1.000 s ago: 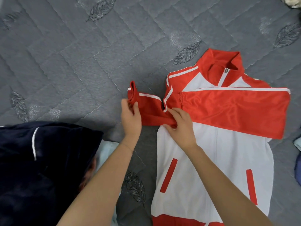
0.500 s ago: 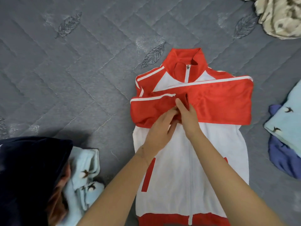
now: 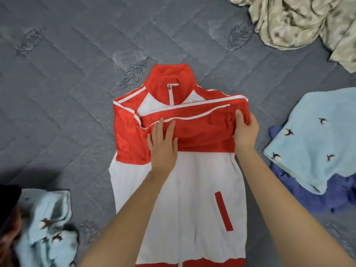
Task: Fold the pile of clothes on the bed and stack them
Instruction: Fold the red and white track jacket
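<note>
A red and white zip jacket [image 3: 192, 189] lies front up on the grey quilted bed [image 3: 67, 103], collar away from me. Both red sleeves are folded across its chest. My left hand [image 3: 163, 145] lies flat with straight fingers on the folded sleeves near the chest's middle. My right hand [image 3: 245, 130] grips the folded sleeve edge at the jacket's right side, thumb on top.
A light blue bird-print garment [image 3: 316, 137] lies folded on a darker blue one [image 3: 331, 191] at the right. A crumpled beige cloth [image 3: 300, 22] sits at the top right. Another light blue bird-print piece [image 3: 48, 228] and a dark garment [image 3: 7, 205] lie at the bottom left.
The left sleeve has been brought across the chest over the other sleeve. My right hand moved out to the jacket's right edge, and my left hand flattened on the sleeves.
</note>
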`<state>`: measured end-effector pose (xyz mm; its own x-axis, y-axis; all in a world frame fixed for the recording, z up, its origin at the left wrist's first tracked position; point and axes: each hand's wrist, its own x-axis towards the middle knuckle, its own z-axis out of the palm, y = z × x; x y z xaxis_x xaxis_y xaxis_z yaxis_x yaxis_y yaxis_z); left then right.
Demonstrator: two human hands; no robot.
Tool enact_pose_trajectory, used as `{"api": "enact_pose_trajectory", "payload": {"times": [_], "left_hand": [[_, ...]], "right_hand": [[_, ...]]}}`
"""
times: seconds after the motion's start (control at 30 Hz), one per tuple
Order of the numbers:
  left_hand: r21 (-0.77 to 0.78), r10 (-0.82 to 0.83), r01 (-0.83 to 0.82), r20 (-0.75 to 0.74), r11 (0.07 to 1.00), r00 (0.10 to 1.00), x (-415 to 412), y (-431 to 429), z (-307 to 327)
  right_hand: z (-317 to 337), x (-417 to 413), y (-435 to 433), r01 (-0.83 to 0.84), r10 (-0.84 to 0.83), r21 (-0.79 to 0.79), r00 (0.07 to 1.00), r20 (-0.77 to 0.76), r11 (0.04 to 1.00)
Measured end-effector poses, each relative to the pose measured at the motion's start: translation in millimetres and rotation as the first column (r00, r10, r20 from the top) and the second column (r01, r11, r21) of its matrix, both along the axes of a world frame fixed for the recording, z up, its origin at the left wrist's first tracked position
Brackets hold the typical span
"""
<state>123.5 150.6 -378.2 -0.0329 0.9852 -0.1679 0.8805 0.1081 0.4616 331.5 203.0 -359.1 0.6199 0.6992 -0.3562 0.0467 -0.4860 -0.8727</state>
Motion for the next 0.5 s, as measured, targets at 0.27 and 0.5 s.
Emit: {"api": "enact_pose_trajectory", "payload": {"times": [0.27, 0.5], "left_hand": [[0.122, 0.263, -0.264, 0.026, 0.957, 0.965, 0, -2, -12], [0.053, 0.187, -0.199, 0.173, 0.979, 0.967, -31, 7, -29]], "right_hand": [[-30, 41, -13, -0.136, 0.165, -0.28, 0.983, 0.081, 0.95], [-39, 21, -33, -0.571, 0.649, -0.322, 0.585, 0.487, 0.756]]}}
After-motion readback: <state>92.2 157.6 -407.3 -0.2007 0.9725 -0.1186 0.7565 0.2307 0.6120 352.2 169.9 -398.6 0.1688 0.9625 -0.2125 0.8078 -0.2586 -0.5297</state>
